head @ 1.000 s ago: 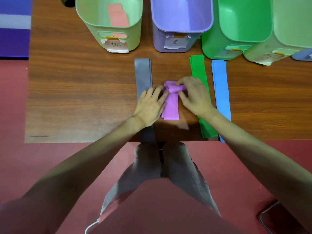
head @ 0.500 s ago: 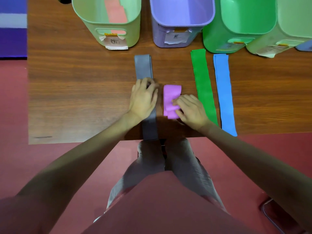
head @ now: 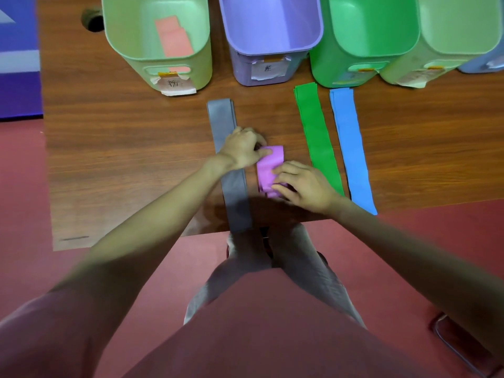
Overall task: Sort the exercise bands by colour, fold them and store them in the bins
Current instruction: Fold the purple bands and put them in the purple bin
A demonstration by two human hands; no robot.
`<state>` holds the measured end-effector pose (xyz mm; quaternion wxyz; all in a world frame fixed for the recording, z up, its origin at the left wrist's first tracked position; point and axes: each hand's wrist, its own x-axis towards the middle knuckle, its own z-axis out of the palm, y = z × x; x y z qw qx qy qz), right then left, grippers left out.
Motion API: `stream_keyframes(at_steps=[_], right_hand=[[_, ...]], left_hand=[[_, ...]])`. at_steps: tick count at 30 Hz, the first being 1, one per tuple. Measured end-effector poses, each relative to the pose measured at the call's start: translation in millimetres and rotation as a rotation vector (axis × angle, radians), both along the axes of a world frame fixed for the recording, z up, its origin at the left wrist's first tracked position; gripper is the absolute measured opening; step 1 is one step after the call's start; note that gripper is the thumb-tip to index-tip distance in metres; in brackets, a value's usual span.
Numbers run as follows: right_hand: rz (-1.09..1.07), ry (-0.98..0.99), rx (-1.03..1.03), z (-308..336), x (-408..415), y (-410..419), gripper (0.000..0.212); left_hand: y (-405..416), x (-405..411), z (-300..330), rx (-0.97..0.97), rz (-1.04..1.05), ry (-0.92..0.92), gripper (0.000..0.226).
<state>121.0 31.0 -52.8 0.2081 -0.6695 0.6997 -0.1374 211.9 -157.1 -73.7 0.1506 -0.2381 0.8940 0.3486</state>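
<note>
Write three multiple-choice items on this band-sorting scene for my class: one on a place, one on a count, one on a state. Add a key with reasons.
1. Where does the folded pink band lie?
A. in the pale green bin
B. in the purple bin
C. on the table

2. How many bands lie flat at full length?
A. one
B. three
C. five

3. The purple band is
A. unfolded
B. partly folded, held by both hands
C. binned

Key: 1 A, it shows inside that bin. 2 B, grey band, green band, blue band. 3 B, left hand and right hand pinch it.
</note>
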Motion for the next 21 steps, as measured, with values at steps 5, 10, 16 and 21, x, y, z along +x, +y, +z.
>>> stream_keyframes(at_steps=[5, 10, 16, 21], right_hand=[[-0.109, -0.120, 0.059, 2.0, -3.0, -0.1, 0.017], [-0.287, -0.132, 0.039, -4.4, 12.7, -1.4, 0.018], [-0.672, -0.165, 0.025, -1.2, 9.8, 2.4, 0.034], [-0.703, -0.513, 0.135, 9.9, -9.5, -11.7, 0.068]], left_hand=[[1.8, -0.9, 3.5, 0.049, -0.051, -0.052, 0.048], [22.5, 5.6, 12.5, 0.108, 0.096, 0.039, 0.038], [43.0, 16.2, 24.3, 0.135, 0.219, 0.095, 0.031], [38.1, 13.6, 41.9, 0.239, 0.261, 0.178, 0.032]])
